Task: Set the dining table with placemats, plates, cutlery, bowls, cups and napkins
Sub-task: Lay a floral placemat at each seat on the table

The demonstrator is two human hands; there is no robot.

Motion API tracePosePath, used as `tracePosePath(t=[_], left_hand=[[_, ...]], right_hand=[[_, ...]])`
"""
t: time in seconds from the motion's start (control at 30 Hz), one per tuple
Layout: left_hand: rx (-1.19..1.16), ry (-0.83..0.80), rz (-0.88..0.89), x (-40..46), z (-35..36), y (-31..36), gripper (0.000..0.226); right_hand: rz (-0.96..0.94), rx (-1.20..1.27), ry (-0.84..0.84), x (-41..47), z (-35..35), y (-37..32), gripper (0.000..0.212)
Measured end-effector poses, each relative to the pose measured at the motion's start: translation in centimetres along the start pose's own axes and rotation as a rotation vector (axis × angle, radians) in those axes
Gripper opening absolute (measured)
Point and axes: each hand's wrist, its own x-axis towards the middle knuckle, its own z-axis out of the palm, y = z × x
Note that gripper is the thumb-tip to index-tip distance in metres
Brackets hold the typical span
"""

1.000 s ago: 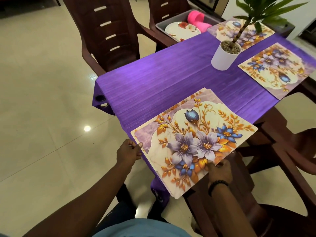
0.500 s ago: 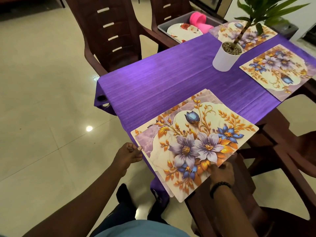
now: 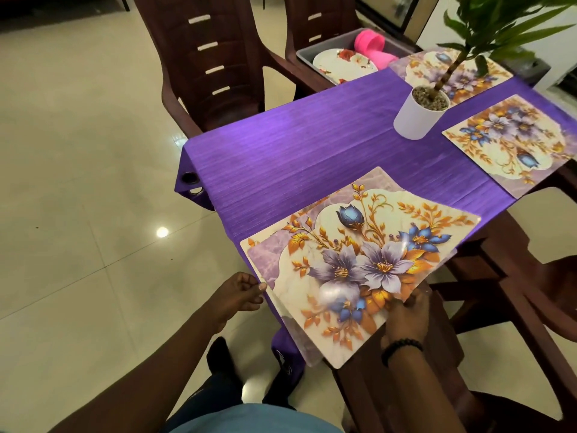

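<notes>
Two floral placemats lie stacked at the near end of the purple table (image 3: 296,145). The top placemat (image 3: 368,264) is lifted a little and overhangs the table's edge; the lower placemat (image 3: 368,182) shows along the far and left sides. My left hand (image 3: 240,292) pinches the left corner of the stack. My right hand (image 3: 406,317) grips the near edge of the top placemat. Two more floral placemats lie further along: one at the right edge (image 3: 512,142), one at the far end (image 3: 452,73) behind the plant.
A white pot with a green plant (image 3: 415,117) stands mid-table. A grey tray (image 3: 315,50) with patterned plates (image 3: 340,65) and pink cups (image 3: 371,45) rests on a far chair. Brown chairs stand at the left (image 3: 203,57) and at the right (image 3: 555,292).
The top placemat has shifted slightly toward me and to the right, off the lower one, and its near edge has risen. Both hands keep their hold.
</notes>
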Motion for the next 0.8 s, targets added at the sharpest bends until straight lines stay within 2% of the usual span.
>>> tracePosePath(t=[0.07,0.13,0.2,0.27,0.4,0.47,0.53,0.63,0.8], left_hand=[[0.051,0.115,0.035,-0.2,-0.5,0.8,0.042],[0.067,0.33,0.167,-0.5,-1.2,2.1,0.045],[-0.001,0.446,0.276,-0.4,-2.1,4.2,0.042],[-0.146,0.409,0.322,0.0,-3.4,7.1,0.046],[-0.465,0.173,0.378,2.1,-7.1,13.5,0.071],[-0.553,0.091,0.429,4.1,-9.9,16.4,0.071],[-0.508,0.102,0.44,6.0,-12.5,18.9,0.052],[-0.301,0.197,0.414,9.3,-16.6,22.2,0.016],[-0.033,0.19,0.395,13.3,-21.1,26.7,0.013]], right_hand=[[-0.053,0.056,-0.008,0.1,0.4,-1.3,0.032],[-0.065,0.135,-0.047,-0.1,1.5,-3.5,0.026],[-0.048,0.206,-0.075,-0.3,3.2,-5.4,0.02],[-0.045,0.273,-0.099,-0.8,5.6,-6.7,0.021],[-0.078,0.278,-0.144,-1.2,11.9,-8.4,0.023],[-0.055,0.269,-0.142,-0.8,15.7,-9.0,0.023],[-0.091,0.216,-0.132,-0.8,19.1,-9.7,0.023],[-0.086,0.205,-0.056,-0.8,23.4,-11.6,0.022],[-0.011,0.227,0.075,-2.1,28.5,-12.8,0.019]])
